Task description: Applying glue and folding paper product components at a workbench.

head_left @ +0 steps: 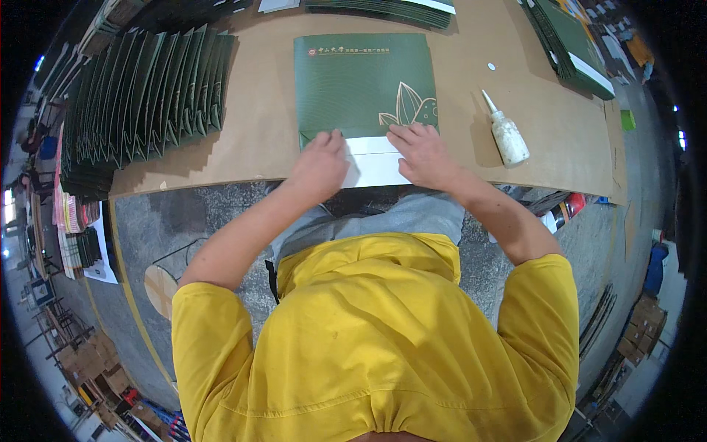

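A flat green paper bag (pixel 364 88) with gold print and a leaf drawing lies in front of me on the brown cardboard-topped table. Its white flap (pixel 372 166) is at the end nearest me, by the table's front edge. My left hand (pixel 322 166) is on the left part of the flap, fingers curled at the fold where green meets white. On the other side, my right hand (pixel 425 156) has its fingers bent over the same fold. The fingertips partly cover the fold. A white squeeze bottle (pixel 508 138) with a pointed nozzle lies to the right of my right hand.
Many folded green bags (pixel 147 99) stand in a row at the left. Another stack of bags (pixel 387 9) is at the far edge, and one more (pixel 571 48) at the far right. A small white disc (pixel 491 67) lies on the cardboard table (pixel 258 96).
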The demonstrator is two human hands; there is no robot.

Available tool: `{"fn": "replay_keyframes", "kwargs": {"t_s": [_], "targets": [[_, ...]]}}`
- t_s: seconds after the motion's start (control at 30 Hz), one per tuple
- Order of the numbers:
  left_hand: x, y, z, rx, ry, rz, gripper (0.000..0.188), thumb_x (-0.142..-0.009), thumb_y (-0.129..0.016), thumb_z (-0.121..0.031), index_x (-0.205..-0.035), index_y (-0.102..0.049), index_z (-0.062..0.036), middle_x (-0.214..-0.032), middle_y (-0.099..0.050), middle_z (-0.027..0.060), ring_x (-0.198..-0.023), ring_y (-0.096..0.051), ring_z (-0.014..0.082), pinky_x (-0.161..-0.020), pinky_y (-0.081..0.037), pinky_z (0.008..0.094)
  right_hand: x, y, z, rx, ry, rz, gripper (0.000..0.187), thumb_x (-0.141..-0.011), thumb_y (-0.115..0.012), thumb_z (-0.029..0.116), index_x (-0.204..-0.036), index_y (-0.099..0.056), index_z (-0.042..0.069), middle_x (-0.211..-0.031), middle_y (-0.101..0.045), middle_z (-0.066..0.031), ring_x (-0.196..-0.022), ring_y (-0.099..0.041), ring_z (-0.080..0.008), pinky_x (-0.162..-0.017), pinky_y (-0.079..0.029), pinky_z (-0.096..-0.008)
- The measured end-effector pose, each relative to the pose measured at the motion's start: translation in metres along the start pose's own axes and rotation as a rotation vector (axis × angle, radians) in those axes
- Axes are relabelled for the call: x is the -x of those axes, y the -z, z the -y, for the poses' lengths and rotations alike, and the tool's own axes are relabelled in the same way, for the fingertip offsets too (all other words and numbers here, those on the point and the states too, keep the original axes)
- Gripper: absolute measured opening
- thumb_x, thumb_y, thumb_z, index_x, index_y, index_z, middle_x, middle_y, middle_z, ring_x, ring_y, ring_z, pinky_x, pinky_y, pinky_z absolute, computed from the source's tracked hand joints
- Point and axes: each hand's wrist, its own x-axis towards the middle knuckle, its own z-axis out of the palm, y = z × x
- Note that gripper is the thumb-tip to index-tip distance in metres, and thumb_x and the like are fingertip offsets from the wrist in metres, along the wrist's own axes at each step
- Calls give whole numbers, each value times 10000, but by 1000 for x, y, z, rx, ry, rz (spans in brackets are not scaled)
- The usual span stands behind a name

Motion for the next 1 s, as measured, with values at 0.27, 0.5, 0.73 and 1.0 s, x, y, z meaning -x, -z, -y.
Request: {"fn": "replay_keyframes", "kwargs": {"t_s": [0.27,0.5,0.73,1.0], "targets": [[56,-4,21,283,-94,-77,674,-768,-642,-192,-1344,-367,26,-1414,-359,206,-1334,-299,365,-1098,-264,464,57,15,-17,-321,-14,82,693,-744,-657,230,-1326,-380,-24,-1411,-354,-190,-1317,-331,-339,-1096,-246,-480],[57,-39,35,427,-74,-376,436,-679,-666,13,-1091,-525,-20,-1320,-494,146,-1254,-447,320,-1036,-378,453,64,-10,-26,-393,89,-55,593,-697,-676,152,-1208,-436,-26,-1416,-357,-190,-1337,-306,-358,-1108,-245,-483],[52,-29,35,485,-110,-415,288,-688,-689,-3,-949,-575,-48,-1276,-541,117,-1230,-478,300,-1025,-395,435,62,4,-23,-304,64,-45,298,-781,-629,136,-1035,-561,-5,-1368,-433,-178,-1311,-362,-343,-1087,-285,-481],[34,-10,35,719,204,-345,99,-810,-647,-97,-771,-614,-12,-988,-664,103,-980,-611,278,-858,-472,367,39,1,-14,-512,-280,-143,143,-835,-614,135,-929,-617,28,-1132,-627,-118,-1076,-567,-292,-936,-415,-404]]}}
